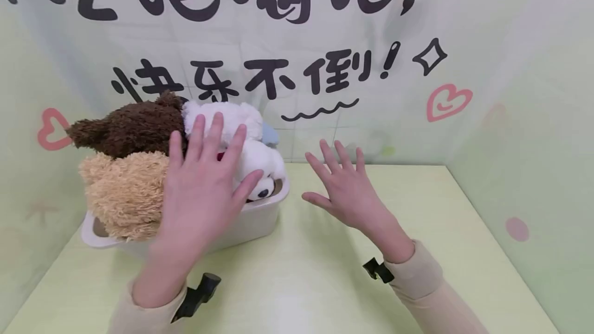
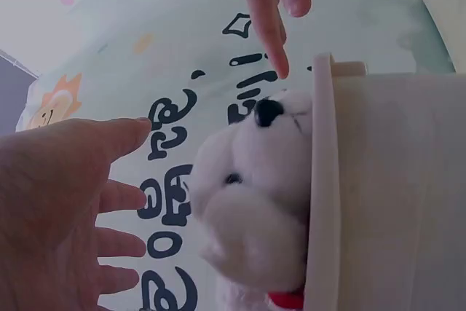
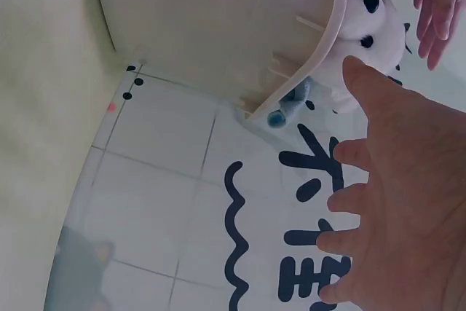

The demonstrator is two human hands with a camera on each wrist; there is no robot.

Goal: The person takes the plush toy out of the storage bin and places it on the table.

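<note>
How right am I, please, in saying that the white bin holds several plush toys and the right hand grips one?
Only the grip is wrong: in the head view, the right hand is spread and holds nothing. The white bin does hold several plush toys.

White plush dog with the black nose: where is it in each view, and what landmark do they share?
Head: just left of centre, the white plush dog is at the right end of the white bin, partly behind the left hand.
Left wrist: the dog is near centre, snout upward.
Right wrist: the dog is upper right.
Shared landmark: the bin's rim.
</note>
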